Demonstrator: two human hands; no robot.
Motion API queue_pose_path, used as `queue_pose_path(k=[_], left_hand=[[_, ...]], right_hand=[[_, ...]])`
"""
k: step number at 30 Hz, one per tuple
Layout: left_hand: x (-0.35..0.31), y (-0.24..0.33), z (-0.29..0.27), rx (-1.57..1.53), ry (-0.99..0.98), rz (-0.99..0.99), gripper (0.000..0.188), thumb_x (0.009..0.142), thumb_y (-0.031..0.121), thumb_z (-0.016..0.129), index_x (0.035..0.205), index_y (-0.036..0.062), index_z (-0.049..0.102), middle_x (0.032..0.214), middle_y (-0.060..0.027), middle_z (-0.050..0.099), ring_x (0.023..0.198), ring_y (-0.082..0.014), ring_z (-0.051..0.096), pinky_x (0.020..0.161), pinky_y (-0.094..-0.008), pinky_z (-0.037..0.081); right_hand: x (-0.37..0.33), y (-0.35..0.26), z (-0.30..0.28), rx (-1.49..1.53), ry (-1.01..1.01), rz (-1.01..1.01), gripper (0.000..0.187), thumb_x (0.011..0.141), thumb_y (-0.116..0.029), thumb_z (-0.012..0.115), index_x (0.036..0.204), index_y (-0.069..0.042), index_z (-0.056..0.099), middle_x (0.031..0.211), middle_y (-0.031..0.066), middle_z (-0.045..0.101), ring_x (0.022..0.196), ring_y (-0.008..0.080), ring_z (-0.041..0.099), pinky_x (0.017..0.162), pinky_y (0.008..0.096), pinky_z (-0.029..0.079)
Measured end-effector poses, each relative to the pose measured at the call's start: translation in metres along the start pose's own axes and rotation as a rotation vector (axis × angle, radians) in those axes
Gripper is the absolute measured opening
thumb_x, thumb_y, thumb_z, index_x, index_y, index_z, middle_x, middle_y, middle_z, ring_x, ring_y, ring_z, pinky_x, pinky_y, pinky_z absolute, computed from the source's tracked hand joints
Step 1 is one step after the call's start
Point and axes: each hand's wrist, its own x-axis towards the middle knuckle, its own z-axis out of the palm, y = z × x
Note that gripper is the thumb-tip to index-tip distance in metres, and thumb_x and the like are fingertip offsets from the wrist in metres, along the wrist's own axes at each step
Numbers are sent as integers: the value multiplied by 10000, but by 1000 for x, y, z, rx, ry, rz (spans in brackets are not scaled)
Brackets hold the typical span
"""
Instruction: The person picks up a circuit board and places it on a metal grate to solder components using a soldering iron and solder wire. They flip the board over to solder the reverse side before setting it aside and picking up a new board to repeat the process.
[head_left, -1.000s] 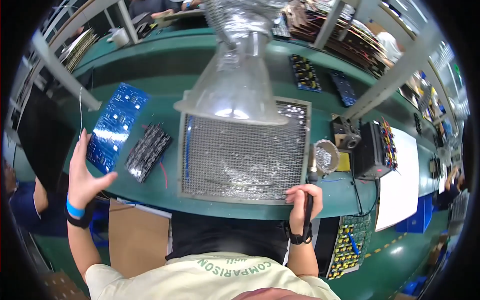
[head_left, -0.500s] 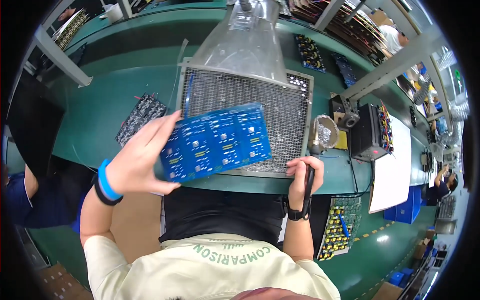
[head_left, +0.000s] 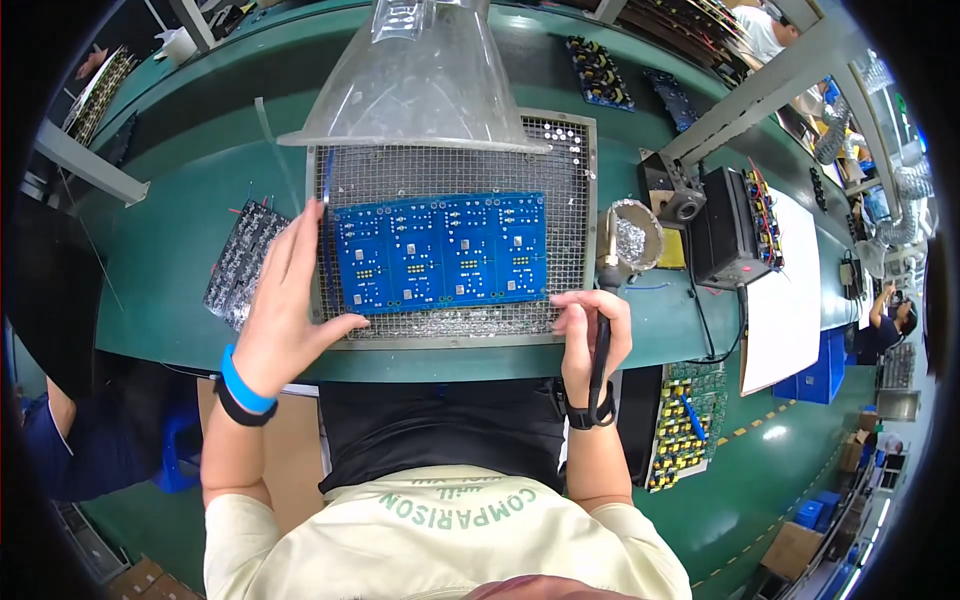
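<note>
A blue circuit board (head_left: pixel 440 250) with several repeated sections lies flat on the metal mesh tray (head_left: pixel 455 330) before me. My left hand (head_left: pixel 275 320) is at the board's left edge. Its fingers are stretched and the thumb spread apart near the lower left corner; whether it still touches the board is hard to see. In my right hand (head_left: pixel 592 330) is a soldering iron (head_left: pixel 602 350), black cable trailing down and tip end pointing away from me. Thumb and index fingertip of that hand are at the board's lower right corner.
A clear fume hood (head_left: pixel 420 100) overhangs the mesh's far side. Right of it stand a round holder with silvery shavings (head_left: pixel 632 235), a metal stand (head_left: pixel 673 190) and a black box (head_left: pixel 725 225). A component-filled board (head_left: pixel 245 260) lies left. Other people work farther off.
The blue board has gone from raised and tilted in my left hand to flat on the mesh. My left fingers have moved back to its edge. My right hand keeps the soldering iron.
</note>
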Motion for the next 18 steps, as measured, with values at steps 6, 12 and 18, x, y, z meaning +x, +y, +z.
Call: queue_pose_path(k=[6,12,18], left_hand=[[-29,8,25,-184,100,-247,887,649,28,829,1430,30,410,1182,-149,581,991,-264,586,872,-363,496],[-26,6,31,-286,164,-233,687,709,-36,769,1347,16,520,1050,-119,610,816,-176,575,733,-294,511],[-25,20,25,-264,193,-270,482,772,-62,696,1239,-18,586,975,-117,626,728,-165,564,685,-287,513]], right_hand=[[8,-15,3,-192,-97,106,242,858,97,618,1059,-15,543,1046,173,689,712,94,628,627,204,513],[-1,-2,2,-140,-111,42,262,816,135,656,1024,1,571,1118,192,673,808,84,646,683,199,521],[1,-14,-3,-296,-130,-23,257,822,149,637,1014,0,554,1103,213,673,838,126,662,694,216,531]])
